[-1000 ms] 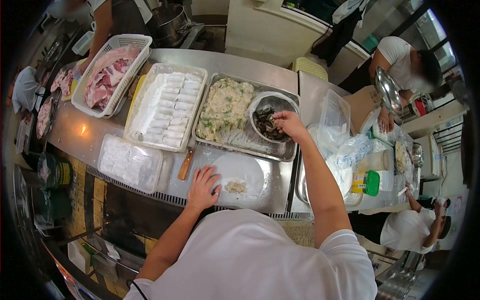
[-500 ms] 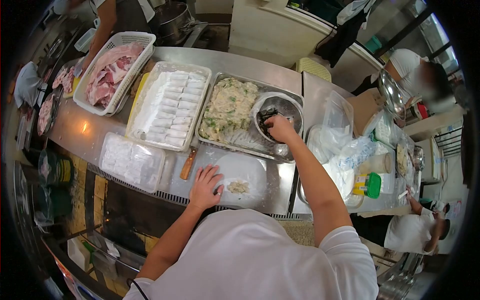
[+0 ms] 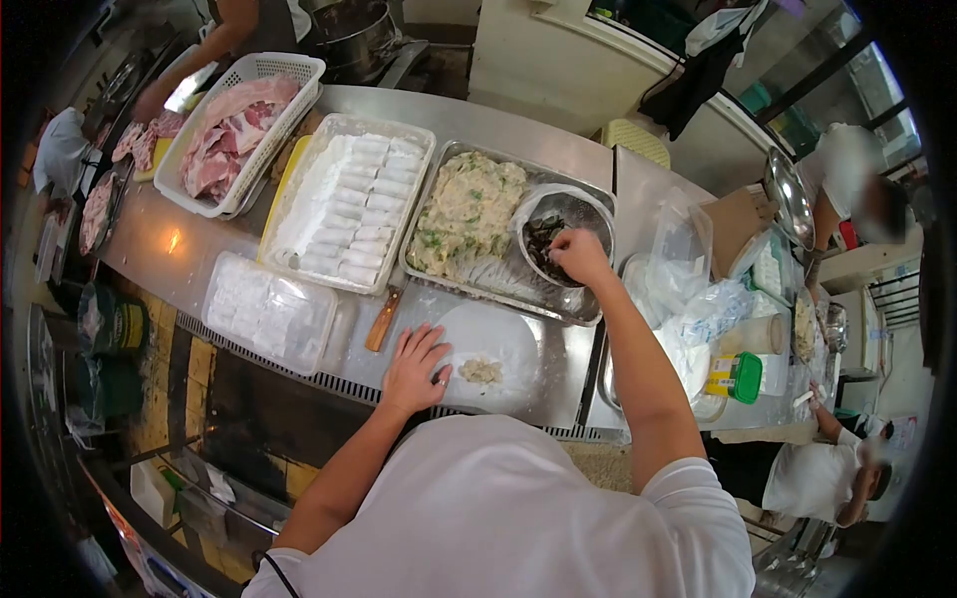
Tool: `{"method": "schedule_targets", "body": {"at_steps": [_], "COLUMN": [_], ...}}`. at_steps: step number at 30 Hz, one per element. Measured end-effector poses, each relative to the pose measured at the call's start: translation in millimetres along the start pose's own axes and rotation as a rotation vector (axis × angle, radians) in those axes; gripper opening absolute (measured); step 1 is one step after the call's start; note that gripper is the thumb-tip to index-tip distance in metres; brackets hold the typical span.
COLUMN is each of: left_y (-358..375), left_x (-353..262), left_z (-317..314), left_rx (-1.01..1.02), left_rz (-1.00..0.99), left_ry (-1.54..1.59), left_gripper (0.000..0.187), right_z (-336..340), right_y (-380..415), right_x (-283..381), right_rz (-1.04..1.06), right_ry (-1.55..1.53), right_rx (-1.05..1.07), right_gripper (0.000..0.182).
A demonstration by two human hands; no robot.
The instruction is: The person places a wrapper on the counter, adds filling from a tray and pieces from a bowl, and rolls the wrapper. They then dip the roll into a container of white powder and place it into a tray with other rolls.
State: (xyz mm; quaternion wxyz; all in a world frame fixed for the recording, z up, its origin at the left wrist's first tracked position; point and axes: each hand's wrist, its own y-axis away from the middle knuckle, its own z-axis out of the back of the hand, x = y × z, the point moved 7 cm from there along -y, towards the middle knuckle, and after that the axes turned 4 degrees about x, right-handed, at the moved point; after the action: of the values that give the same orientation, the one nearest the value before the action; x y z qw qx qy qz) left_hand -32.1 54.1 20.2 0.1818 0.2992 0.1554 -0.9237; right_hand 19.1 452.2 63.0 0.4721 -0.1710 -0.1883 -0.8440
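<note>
My left hand [image 3: 417, 367] lies flat with fingers spread on the steel counter, at the left edge of a thin, round, whitish sheet [image 3: 503, 339]. A small mound of pale filling [image 3: 481, 371] sits on that sheet. My right hand [image 3: 581, 257] reaches into a metal bowl [image 3: 601, 214], its fingers pinched together at dark strips of food [image 3: 543, 235]; what lies between the fingertips is partly hidden. The bowl stands in a metal tray [image 3: 424, 271] beside a pale filling with green bits [image 3: 474, 204]. A wooden-handled tool [image 3: 383, 321] rests left of the sheet.
Left of the tray stands a plastic tub [image 3: 299, 224] of white rolls. A lidded container [image 3: 269, 311] sits nearer me, and a white basket [image 3: 184, 199] holds raw meat. Plastic bags and a green-lidded jar [image 3: 736, 377] crowd the right. Other people work around the room.
The view has shifted slightly, moving the scene a little rightward. My right hand has drawn back a little toward the bowl's near-right side, fingers now more pinched. My left hand stays flat.
</note>
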Motion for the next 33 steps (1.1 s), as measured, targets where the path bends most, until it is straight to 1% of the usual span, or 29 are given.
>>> {"method": "schedule_targets", "body": {"at_steps": [3,4,7,10,11,12,13,14,15,16,19,20,23,26,33], "left_y": [1.7,1.6,-0.1,0.5,0.4,0.9,0.9,0.7,0.5,0.8,2.1,1.7,2.1,2.2,3.2], "left_x": [2.3,2.1,1.9,1.7,1.4,1.7,1.8,2.1,2.6,2.9,2.7,2.8,1.9,2.8,3.3], "left_z": [-2.5,-2.5,-2.5,-2.7,-2.8,-3.3,-3.5,-3.7,-4.0,-4.4,-3.9,-3.6,-2.2,-2.4,-2.0], "left_rx": [-0.005,-0.003,-0.001,0.004,0.005,0.007,0.008,0.010,0.008,0.007,-0.003,-0.009,-0.028,-0.018,0.012], "left_rz": [-0.004,-0.003,-0.002,-0.004,-0.010,-0.009,-0.009,-0.011,-0.015,-0.018,-0.030,-0.034,-0.037,-0.033,-0.039], "left_ry": [0.008,0.006,-0.006,-0.020,-0.025,-0.023,-0.022,-0.020,-0.019,-0.018,-0.016,-0.017,-0.006,0.001,-0.007], "left_gripper": [0.040,0.040,0.040,0.040,0.040,0.040,0.040,0.040,0.040,0.040,0.040,0.040,0.040,0.040,0.039], "right_z": [0.7,9.4,9.2,-8.0,-18.3,-34.6,-60.2,-87.0,-92.4,-103.6,-126.9,-127.2,-119.3,-126.9,-130.4], "right_y": [8.1,21.2,47.9,85.6,99.5,112.1,121.9,131.8,143.1,151.5,167.5,172.2,176.5,179.5,188.1], "right_x": [-14.4,-2.2,15.0,61.1,79.6,91.9,98.2,100.4,118.9,130.7,145.2,145.0,151.9,148.0,150.7], "right_rz": [-0.132,-0.264,-0.282,-0.189,-0.144,-0.157,-0.101,-0.061,-0.010,0.026,0.125,0.157,0.172,0.175,0.219], "right_ry": [-0.556,-0.699,-0.906,-0.832,-0.756,-0.738,-0.734,-0.650,-0.530,-0.410,-0.099,-0.129,-0.043,-0.042,-0.015], "right_rx": [-0.030,-0.001,0.037,0.104,0.126,0.215,0.232,0.243,0.267,0.304,0.221,0.173,0.162,0.160,0.122], "right_gripper": [0.019,0.014,0.012,0.013,0.011,0.014,0.017,0.019,0.021,0.018,0.014,0.015,0.011,0.009,0.011]}}
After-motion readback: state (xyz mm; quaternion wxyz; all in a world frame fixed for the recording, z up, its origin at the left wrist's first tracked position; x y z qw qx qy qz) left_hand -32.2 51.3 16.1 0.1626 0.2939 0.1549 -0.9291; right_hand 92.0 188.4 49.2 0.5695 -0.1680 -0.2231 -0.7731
